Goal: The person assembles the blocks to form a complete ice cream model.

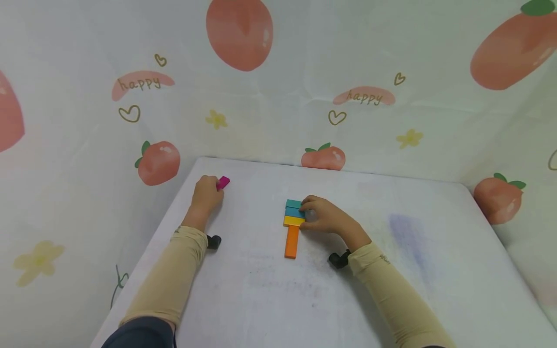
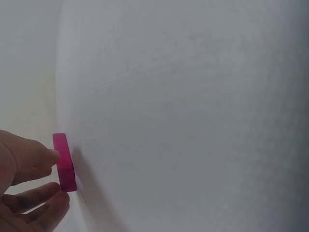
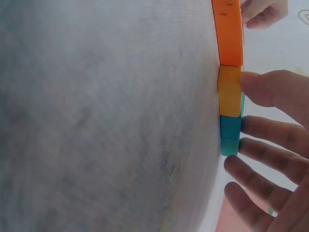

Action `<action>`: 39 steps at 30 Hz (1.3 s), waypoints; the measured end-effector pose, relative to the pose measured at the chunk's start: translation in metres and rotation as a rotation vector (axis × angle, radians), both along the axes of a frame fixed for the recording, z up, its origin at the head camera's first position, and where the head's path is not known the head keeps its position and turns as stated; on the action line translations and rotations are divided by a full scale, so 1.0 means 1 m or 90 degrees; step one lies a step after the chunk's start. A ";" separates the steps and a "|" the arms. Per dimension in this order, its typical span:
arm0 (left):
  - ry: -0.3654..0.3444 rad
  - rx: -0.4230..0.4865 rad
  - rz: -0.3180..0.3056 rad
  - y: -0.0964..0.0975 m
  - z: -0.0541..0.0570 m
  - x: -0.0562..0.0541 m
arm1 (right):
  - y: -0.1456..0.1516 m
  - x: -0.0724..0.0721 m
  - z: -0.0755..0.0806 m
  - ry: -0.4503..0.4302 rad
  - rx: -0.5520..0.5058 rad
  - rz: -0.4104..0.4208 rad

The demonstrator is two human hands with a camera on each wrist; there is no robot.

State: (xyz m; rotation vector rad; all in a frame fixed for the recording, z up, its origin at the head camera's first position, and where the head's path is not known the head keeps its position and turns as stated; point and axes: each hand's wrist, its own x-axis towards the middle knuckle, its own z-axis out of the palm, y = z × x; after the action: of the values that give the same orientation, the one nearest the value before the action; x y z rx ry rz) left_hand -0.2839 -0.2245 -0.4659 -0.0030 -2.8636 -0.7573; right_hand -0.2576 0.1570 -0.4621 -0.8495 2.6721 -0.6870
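My left hand (image 1: 206, 197) pinches a small magenta block (image 2: 65, 164) between thumb and fingers at the table's far left. Near the middle of the table, flat coloured blocks lie touching in a column. A teal block (image 1: 293, 203) is farthest, followed by a blue block (image 1: 292, 212) and a yellow block (image 1: 294, 221), all crosswise. An orange block (image 1: 292, 241) lies lengthwise below them. From the right side, my right hand (image 1: 328, 216) touches this column with loosely spread fingers. In the right wrist view, its thumb (image 3: 270, 89) is against the yellow block and fingertips meet the blue and teal ones.
The white table (image 1: 243, 290) has a faint purple smudge (image 1: 406, 237) on its right side. Behind it hangs a white cloth (image 1: 278, 106) printed with peaches, hearts and flowers. A black wrist device (image 1: 338, 260) sits at the right cuff, another black device (image 1: 213, 242) at the left.
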 end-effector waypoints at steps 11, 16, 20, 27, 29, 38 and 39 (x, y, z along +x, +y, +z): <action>0.010 -0.018 -0.008 0.004 -0.001 -0.005 | -0.001 0.001 0.005 0.001 0.009 -0.006; 0.009 -0.020 -0.030 0.012 0.000 -0.007 | -0.001 0.002 0.006 0.001 0.011 -0.009; 0.003 -0.009 -0.043 0.023 -0.002 -0.009 | -0.001 0.003 0.006 -0.005 0.010 -0.009; -0.025 -0.008 -0.054 0.049 -0.001 -0.013 | -0.002 0.004 0.006 -0.002 0.005 -0.003; -0.031 -0.011 -0.060 0.057 0.000 -0.013 | -0.002 0.004 0.005 -0.001 0.006 -0.002; -0.036 -0.007 -0.112 0.092 -0.003 -0.017 | -0.001 0.004 0.005 0.001 0.003 -0.001; -0.037 -0.007 -0.119 0.096 -0.004 -0.018 | -0.002 0.004 0.005 0.001 0.004 -0.002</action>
State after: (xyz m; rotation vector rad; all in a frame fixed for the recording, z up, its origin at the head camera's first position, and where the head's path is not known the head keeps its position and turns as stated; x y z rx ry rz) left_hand -0.3016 -0.1288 -0.4696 -0.2573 -2.9519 -0.7869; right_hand -0.2535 0.1554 -0.4573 -0.8441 2.6756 -0.6797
